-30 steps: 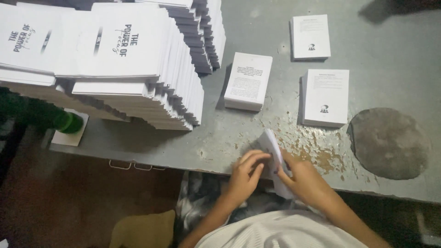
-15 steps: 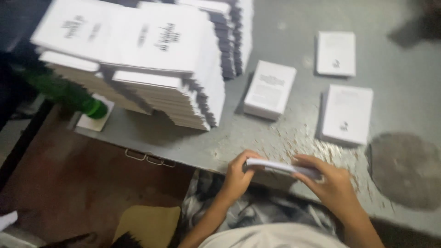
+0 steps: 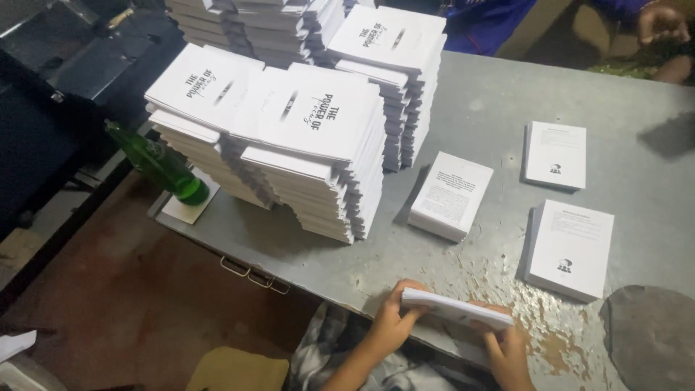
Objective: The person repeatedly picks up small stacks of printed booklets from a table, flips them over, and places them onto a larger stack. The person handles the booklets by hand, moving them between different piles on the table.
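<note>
A thin white booklet [image 3: 456,308] is held flat and level just above the near edge of the grey metal table [image 3: 492,101]. My left hand [image 3: 394,318] grips its left end and my right hand [image 3: 507,347] grips its right end. Beyond the booklet three short piles of white booklets lie on the table: one in the middle [image 3: 450,195], one to the right [image 3: 569,248], and one farther back [image 3: 555,155]. Tall stacks of white printed booklets [image 3: 304,145] fill the table's left side.
A green glass bottle [image 3: 161,164] stands on a small card at the table's left corner. A dark round patch [image 3: 651,333] marks the table at the right. Another person's hand [image 3: 659,22] is at the far right corner. Brown floor lies to the left.
The booklet, held on edge a second ago, now lies flat between both hands. The camera view has swung left and upward, showing more of the tall stacks and the floor.
</note>
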